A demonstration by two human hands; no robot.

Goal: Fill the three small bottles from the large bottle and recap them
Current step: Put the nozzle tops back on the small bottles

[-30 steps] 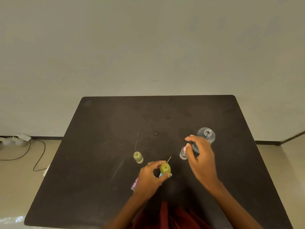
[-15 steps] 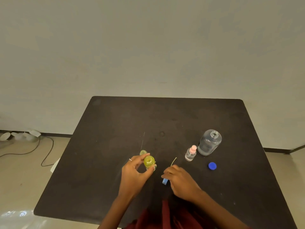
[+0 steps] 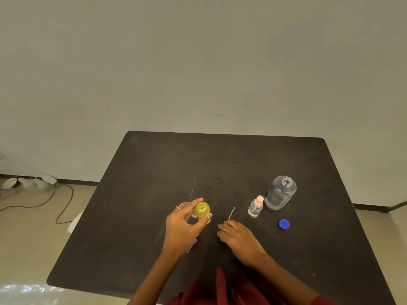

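Yellow small bottle [image 3: 202,210], uncapped, held upright in left hand [image 3: 184,227], grip closed round it, over bench [image 3: 154,172] centre. Right hand [image 3: 239,237] curled on the bench beside a thin dip tube [image 3: 231,213]; whether it grips anything: cannot tell. Pink-capped small bottle [image 3: 256,206] touches open large bottle [image 3: 280,192]; blue cap [image 3: 284,224] near.

A person's left hand [image 3: 185,225], a ring on one finger, is raised with thumb and fingers curled in a grip around a small yellow-green glass bottle [image 3: 203,211]. The right hand [image 3: 237,239] lies low, palm down, fingers bunched around something hidden beneath them. Both bare forearms reach in from the lower edge.
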